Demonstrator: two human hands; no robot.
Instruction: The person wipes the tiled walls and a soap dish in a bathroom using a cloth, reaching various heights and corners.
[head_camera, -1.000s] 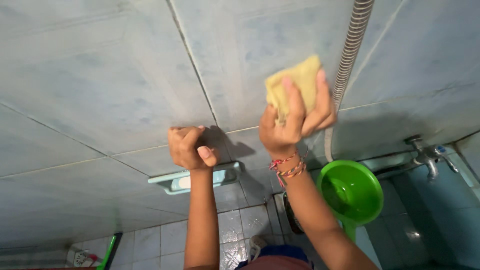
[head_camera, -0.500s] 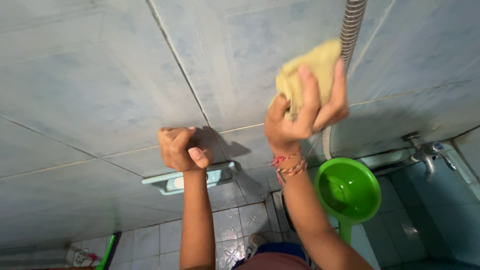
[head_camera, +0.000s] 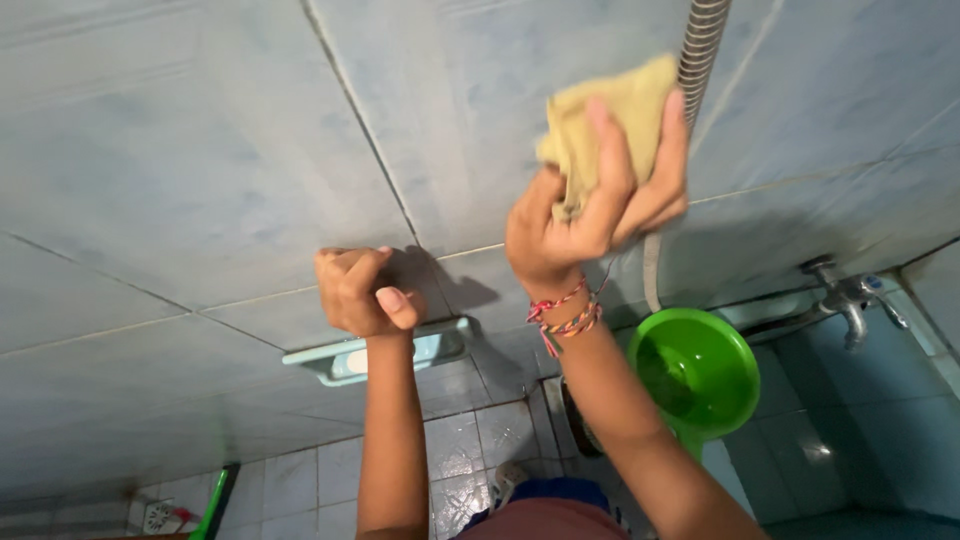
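Here the right hand (head_camera: 590, 215) is squeezing a yellow cloth (head_camera: 605, 115) tight and pressing it flat on the tiled wall (head_camera: 200, 150), upper right of the frame, beside the shower hose (head_camera: 700, 40). The left hand (head_camera: 360, 290), a closed fist holding nothing, is leaning on the wall mid-frame, likely for balance, above a soap shelf (head_camera: 340, 360).

Both forearms are bare; braided red and multicoloured thread bracelets (head_camera: 565, 315) circle the right wrist.
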